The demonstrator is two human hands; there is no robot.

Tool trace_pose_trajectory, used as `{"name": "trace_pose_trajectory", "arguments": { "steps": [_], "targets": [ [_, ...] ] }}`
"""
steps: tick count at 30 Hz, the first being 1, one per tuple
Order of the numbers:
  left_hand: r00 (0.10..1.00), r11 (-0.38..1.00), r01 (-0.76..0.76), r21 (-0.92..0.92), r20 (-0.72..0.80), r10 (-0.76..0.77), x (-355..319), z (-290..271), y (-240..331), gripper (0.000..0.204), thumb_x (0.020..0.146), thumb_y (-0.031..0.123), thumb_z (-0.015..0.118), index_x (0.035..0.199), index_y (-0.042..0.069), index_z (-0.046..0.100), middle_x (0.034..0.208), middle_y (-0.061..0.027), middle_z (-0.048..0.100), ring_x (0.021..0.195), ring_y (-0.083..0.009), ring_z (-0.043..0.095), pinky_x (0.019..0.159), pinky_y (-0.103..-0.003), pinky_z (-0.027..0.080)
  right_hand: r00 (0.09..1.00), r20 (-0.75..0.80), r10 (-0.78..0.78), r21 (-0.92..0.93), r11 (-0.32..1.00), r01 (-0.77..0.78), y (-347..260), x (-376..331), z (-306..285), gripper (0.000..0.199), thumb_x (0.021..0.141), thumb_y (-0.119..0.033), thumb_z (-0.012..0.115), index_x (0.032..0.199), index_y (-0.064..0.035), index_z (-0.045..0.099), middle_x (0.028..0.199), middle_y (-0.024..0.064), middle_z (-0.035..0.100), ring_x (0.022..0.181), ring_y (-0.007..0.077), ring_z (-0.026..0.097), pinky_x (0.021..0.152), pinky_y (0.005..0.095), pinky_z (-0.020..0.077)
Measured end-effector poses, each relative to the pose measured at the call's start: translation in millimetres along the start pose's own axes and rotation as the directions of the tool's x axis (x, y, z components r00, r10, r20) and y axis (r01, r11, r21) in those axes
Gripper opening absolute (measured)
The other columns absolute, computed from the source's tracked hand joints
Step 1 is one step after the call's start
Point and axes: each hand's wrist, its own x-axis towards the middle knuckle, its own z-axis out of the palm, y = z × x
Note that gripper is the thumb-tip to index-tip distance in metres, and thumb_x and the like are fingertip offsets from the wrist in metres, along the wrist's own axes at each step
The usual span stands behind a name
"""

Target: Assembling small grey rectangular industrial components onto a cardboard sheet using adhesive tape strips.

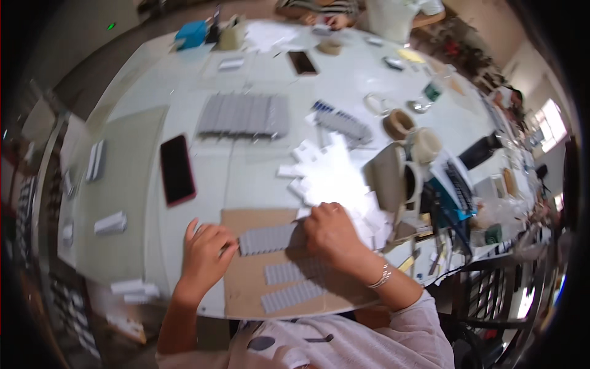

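My left hand (206,253) and my right hand (332,230) hold the two ends of a grey ridged strip (267,238) that lies on a brown cardboard sheet (243,277) at the table's near edge. Two more grey ridged strips (289,286) lie on the cardboard just below my hands. A heap of small white paper pieces (335,175) is right behind my right hand. My right wrist wears a silver bracelet.
A red-cased phone (177,170) lies left of centre. A larger grey ridged panel (244,115) sits farther back, with tape rolls (398,123), cups and clutter at right. Another person's hands (335,21) work at the far edge. White folded pieces (110,223) lie at left.
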Motion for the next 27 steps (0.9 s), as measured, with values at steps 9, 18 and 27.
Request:
{"name": "trace_pose_trajectory", "arguments": {
  "steps": [9,18,27],
  "targets": [
    [0.997,0.997,0.068,-0.019,0.033,-0.068,-12,-7,-1,0.012,0.073,0.007,0.078,0.076,0.011,0.067,0.092,-0.0012,0.066,0.097,-0.0217,0.063,0.113,-0.053,0.028,0.997,-0.071,-0.002,0.109,0.994,0.01,-1,-9,-8,0.021,0.069,-0.023,0.071,0.079,-0.009,0.058,0.087,0.0086,0.054,0.089,0.0267,0.052,0.079,0.0398,0.0408],
    [0.993,0.998,0.053,-0.032,0.108,-0.049,7,-6,2,0.009,0.078,0.007,0.074,0.083,0.009,0.067,0.097,-0.002,0.066,0.1,-0.0225,0.062,0.113,-0.053,0.027,0.943,-0.227,0.243,0.309,0.936,-0.167,23,-34,-17,0.022,0.064,0.004,0.072,0.082,-0.0064,0.066,0.081,0.0085,0.058,0.078,0.0308,0.054,0.071,0.0406,0.044],
    [0.997,0.996,0.028,-0.089,0.067,-0.022,-1,-7,6,0.007,0.08,0.003,0.072,0.084,0.007,0.067,0.097,-0.004,0.066,0.097,-0.0241,0.062,0.113,-0.051,0.028,0.945,-0.177,0.277,0.35,0.915,-0.202,10,-44,-11,0.021,0.067,0.003,0.074,0.084,-0.0074,0.068,0.081,0.0062,0.06,0.079,0.0276,0.054,0.072,0.0382,0.0461]
  ]
}}
